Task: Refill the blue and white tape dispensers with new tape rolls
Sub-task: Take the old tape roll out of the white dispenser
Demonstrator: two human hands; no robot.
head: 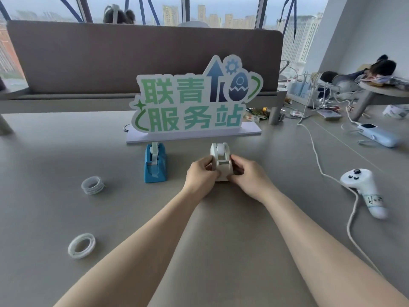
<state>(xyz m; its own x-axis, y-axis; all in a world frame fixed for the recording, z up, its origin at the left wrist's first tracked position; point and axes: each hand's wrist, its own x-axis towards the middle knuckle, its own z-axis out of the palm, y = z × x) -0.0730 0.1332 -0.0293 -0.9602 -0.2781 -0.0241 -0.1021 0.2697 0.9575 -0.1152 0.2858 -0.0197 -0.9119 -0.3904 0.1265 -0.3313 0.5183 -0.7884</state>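
- Hands: left hand [202,173] and right hand [249,175] both grip the white tape dispenser [221,161] from either side, fingers closed on its lower body.
- White tape dispenser: upright on the grey worktop [221,218], a roll seated in its top, just in front of the standing sign [194,105].
- Blue tape dispenser [155,163]: left of the white one, apart from it, loaded.
- Stacked tape rolls [92,185] and a single tape roll [81,245]: farther left, lying flat.
- Wired white controller [365,189]: far right.

2 bare forearms, no sleeves, left hand [202,173], right hand [249,176], seemingly no rings
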